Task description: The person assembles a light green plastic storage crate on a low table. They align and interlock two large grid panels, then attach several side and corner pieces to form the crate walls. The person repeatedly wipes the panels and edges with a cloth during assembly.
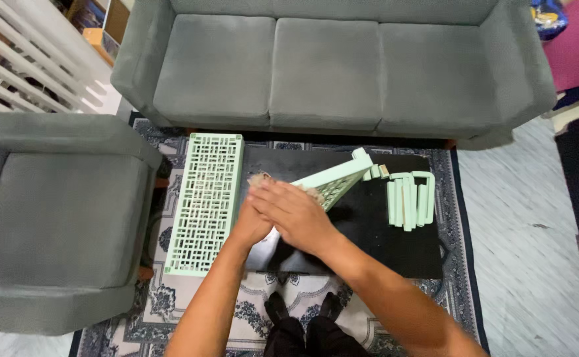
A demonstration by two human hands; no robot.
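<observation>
grey three-seat sofa (329, 66) and one armchair (51, 211) flank a black low table (368, 244) on a patterned rug (461, 277). two mint lattice panels: one (207, 201) lies flat, long axis running front to back; the other (332, 182) tilts, rising toward the far right. one cluster of mint frame pieces (409, 200), count unclear. right hand (296, 215) lies fingers spread over left hand (253, 225), hiding its grip and the tilted panel's near end.
</observation>
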